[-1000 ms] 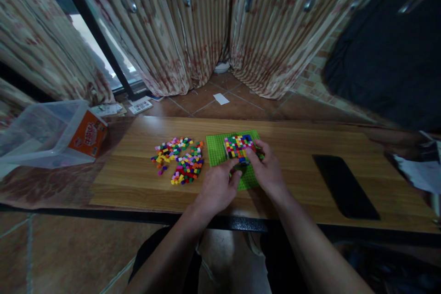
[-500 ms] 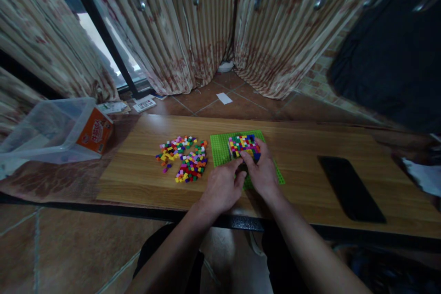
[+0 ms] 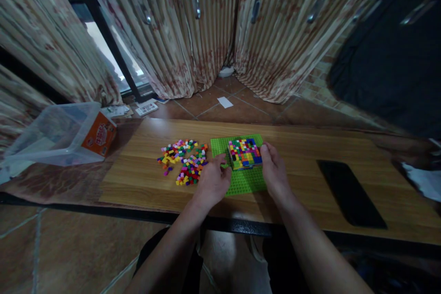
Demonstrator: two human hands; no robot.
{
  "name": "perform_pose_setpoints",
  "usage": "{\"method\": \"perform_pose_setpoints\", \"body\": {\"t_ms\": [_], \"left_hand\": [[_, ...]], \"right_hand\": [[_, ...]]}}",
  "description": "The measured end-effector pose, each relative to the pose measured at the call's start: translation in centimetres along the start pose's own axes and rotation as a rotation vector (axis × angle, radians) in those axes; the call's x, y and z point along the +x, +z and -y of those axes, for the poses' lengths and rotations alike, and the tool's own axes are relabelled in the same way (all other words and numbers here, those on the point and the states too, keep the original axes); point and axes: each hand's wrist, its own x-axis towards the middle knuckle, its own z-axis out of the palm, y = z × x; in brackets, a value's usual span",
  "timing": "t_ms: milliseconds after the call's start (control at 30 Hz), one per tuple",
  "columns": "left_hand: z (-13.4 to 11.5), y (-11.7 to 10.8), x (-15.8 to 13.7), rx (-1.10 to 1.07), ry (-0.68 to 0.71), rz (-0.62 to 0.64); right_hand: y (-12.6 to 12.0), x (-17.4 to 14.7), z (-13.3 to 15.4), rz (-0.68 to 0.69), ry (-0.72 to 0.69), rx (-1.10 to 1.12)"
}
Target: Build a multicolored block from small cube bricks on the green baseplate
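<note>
A low block of multicoloured toy bricks (image 3: 245,154) stands on a green studded baseplate (image 3: 246,186), on the wooden table. Over the plate's left edge is my left hand (image 3: 214,177), its thumb and fingers apart with nothing visible between them. It lies between the brick block and a pile of loose bricks (image 3: 193,163), partly covering the pile's right side. My right hand (image 3: 275,172) is at the right side of the block and plate, loosely open, fingertips close to the block's right edge. Whether they touch it I cannot tell.
A black flat slab (image 3: 351,193) lies on the table (image 3: 303,147) to the right. At the left stands a clear plastic bin (image 3: 58,135) with an orange label. Striped curtains (image 3: 165,41) hang behind, and a white paper (image 3: 225,102) lies on the tiled floor.
My hands have parted from the front of the brick block, the left one leftward and the right one rightward. More of the block's top and the baseplate now shows. The camera view has shifted slightly.
</note>
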Motion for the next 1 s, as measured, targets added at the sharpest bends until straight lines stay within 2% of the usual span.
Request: {"method": "perform_pose_setpoints", "body": {"t_ms": [100, 200, 333, 500, 600, 700, 833, 933, 1000], "left_hand": [[0.1, 0.8, 0.0, 0.060, 0.042, 0.107], [0.0, 1.2, 0.0, 0.178, 0.071, 0.148], [-0.3, 1.1, 0.0, 0.248, 0.085, 0.158], [-0.1, 0.3, 0.5, 0.217, 0.147, 0.161], [0.6, -2.1, 1.0, 0.240, 0.160, 0.105], [1.7, -6.1, 1.1, 0.223, 0.119, 0.035], [3.5, -11.5, 0.3, 0.245, -0.140, -0.233], [4.4, -13.8, -0.4, 0.383, -0.309, -0.256], [4.8, -14.5, -0.5, 0.465, -0.363, -0.276]], "right_hand": [[0.1, -0.3, 0.1, 0.043, -0.001, -0.033], [0.2, -1.0, 0.3, 0.048, 0.001, -0.119], [0.0, -1.4, -0.1, 0.026, 0.042, -0.173], [-0.2, -1.1, -0.8, 0.035, 0.052, -0.216], [-0.4, -1.0, -0.9, 0.033, 0.054, -0.233], [-0.4, -0.9, -0.4, 0.044, 0.036, -0.271], [-0.3, -0.8, 0.1, 0.033, 0.044, -0.312], [-0.3, -0.6, -0.4, 0.048, 0.024, -0.318], [-0.4, -0.4, -0.8, 0.065, 0.004, -0.332]]}}
